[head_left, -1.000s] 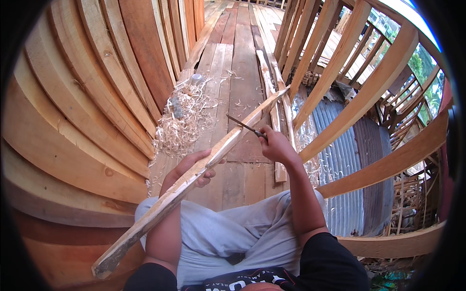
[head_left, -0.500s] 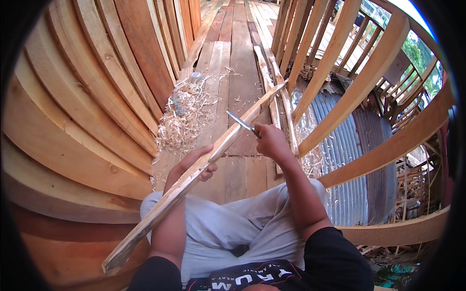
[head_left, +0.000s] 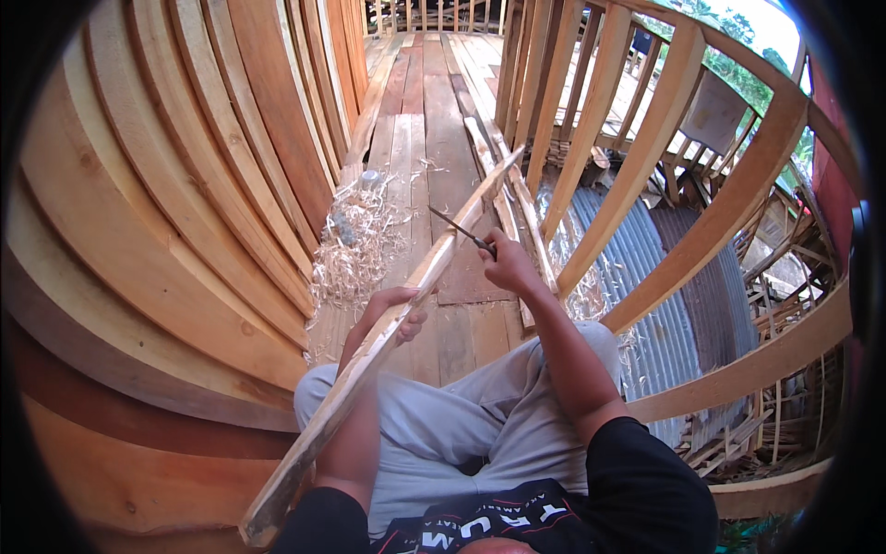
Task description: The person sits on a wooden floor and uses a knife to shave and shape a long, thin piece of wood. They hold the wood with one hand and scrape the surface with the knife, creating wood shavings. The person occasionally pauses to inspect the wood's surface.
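Observation:
A long, rough wooden pole runs aslant over my crossed legs, its lower end by my left elbow and its far tip pointing ahead and right. My left hand is wrapped round it near the middle, with the fingers curling under. In my right hand I grip the dark handle of a knife. The blade lies across the pole's upper part and points to the left. Pale, whittled patches show along the pole's surface.
Curly wood shavings are heaped by the plank wall on my left. Two more poles lie on the board floor, beside the slatted railing. Beyond the railing is corrugated metal sheeting.
The view has tilted up and shifted a little. The knife blade has turned, showing a darker face, and still crosses the pole. Both hands keep their hold.

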Demonstrator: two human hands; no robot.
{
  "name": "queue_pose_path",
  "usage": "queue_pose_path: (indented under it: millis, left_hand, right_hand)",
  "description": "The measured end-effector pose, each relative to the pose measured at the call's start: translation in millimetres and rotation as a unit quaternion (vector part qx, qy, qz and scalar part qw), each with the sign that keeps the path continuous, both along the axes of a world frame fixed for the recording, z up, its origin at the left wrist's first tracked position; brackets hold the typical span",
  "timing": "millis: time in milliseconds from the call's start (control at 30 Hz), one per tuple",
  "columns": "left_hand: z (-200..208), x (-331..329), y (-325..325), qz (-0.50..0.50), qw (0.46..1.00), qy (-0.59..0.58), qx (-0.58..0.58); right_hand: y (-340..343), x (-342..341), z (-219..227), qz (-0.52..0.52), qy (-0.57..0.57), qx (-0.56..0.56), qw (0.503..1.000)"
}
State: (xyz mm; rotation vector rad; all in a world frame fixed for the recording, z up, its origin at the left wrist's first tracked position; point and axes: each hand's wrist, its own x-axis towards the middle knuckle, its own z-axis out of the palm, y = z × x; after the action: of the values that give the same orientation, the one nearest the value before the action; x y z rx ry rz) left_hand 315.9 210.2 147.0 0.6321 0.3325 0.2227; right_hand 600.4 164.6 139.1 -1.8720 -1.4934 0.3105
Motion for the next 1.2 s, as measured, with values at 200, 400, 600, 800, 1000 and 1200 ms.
queue_pose_path:
  millis: [200,400,600,800,1000,1200]
  left_hand:
    - [23,-31,-13,0.036,0.995,-0.072,-0.054]
    - [17,-55,-2,0.063,0.991,-0.047,-0.112]
    - [6,-44,6,0.069,0.993,0.044,-0.085]
    - [-6,-29,19,0.034,0.994,0.053,-0.087]
    - [-13,-12,28,0.040,0.993,0.081,-0.077]
    - [-3,-27,11,0.057,0.995,0.057,-0.055]
  right_hand:
    - [26,-22,21,0.033,-0.018,-0.012,0.999]
    - [45,-51,45,0.099,0.033,-0.141,0.984]
    - [54,-26,11,0.140,0.000,-0.067,0.988]
    - [63,-8,-26,0.133,0.070,-0.067,0.986]
    - [72,-8,-20,0.120,0.149,-0.032,0.981]
    - [72,16,-24,0.125,0.146,0.007,0.981]
